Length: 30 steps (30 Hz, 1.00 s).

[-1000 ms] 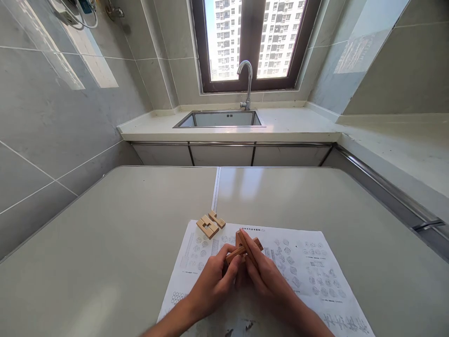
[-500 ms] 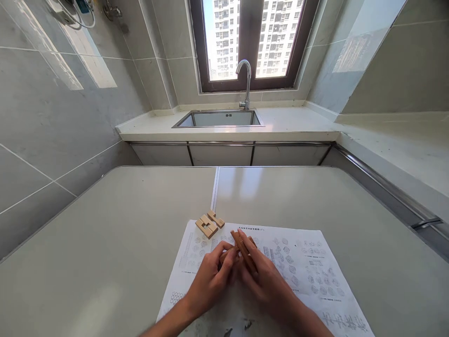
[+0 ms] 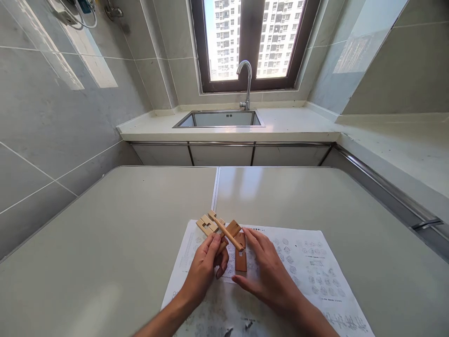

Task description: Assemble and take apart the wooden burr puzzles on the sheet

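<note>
My left hand (image 3: 206, 264) is closed on joined wooden puzzle pieces (image 3: 233, 229), a brown block crossed by a slim light stick (image 3: 224, 229). Just right of them is a flat reddish-brown puzzle piece (image 3: 241, 262) with a notch or hole, over the printed sheet (image 3: 308, 267). My right hand (image 3: 268, 271) is beside that piece, thumb and fingers spread apart; whether a fingertip touches it I cannot tell. Behind the held pieces lie pale notched puzzle pieces (image 3: 206, 223) at the sheet's far left corner, partly covered by the stick.
The sheet carries many small line diagrams and lies on a pale table (image 3: 105, 243) with a seam down its middle. Beyond the table is a counter (image 3: 298, 122) with a sink (image 3: 224, 112) and a tap (image 3: 248, 84) under a window. Tiled wall stands at left.
My hands were together around the brown pieces. Now they are apart: the left holds the crossed pieces, and the right has opened beside the flat reddish-brown piece.
</note>
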Tool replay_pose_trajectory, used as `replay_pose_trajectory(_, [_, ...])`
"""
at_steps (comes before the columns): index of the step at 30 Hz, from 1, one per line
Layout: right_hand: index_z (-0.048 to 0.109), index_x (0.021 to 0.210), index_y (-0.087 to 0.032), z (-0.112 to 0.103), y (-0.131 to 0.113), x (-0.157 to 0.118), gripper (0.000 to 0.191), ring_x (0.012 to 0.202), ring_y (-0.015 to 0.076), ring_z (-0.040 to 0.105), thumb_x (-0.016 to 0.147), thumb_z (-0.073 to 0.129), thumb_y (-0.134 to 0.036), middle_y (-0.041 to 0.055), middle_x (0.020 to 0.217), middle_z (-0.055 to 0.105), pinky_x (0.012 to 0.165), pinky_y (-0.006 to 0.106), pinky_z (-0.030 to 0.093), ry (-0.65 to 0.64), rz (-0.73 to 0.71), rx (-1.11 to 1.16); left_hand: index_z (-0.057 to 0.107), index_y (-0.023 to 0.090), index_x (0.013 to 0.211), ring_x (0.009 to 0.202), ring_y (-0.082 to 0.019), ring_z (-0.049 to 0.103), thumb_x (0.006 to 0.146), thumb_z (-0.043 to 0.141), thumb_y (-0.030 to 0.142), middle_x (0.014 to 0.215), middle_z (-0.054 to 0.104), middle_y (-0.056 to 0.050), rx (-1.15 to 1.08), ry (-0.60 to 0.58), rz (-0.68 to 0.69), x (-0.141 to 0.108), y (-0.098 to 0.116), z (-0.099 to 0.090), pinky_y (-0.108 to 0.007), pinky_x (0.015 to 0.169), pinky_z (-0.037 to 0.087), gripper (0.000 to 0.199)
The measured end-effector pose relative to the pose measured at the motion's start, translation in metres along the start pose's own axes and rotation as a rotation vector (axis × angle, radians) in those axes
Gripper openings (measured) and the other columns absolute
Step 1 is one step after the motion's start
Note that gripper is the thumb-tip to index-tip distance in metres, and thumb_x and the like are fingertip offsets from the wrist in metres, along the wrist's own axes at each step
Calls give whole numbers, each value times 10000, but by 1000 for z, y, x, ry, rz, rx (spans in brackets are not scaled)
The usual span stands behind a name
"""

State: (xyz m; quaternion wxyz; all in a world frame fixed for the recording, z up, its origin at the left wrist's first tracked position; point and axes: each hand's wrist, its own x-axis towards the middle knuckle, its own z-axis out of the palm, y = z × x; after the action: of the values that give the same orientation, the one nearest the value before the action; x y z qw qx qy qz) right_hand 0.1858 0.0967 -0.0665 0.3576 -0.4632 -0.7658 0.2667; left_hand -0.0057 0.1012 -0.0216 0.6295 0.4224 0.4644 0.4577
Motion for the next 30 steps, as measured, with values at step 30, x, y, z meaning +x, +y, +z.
replay_pose_trajectory(30, [591,1362,-306,-18,-8,10,500,857,189,751,917,750,-468,142,1630,354,850,410,668,186,257,532,528,185,846,476,-71,352,993,568,586,677,569,24,-138,-7,-52,2,5,-5,-226,472,285,429])
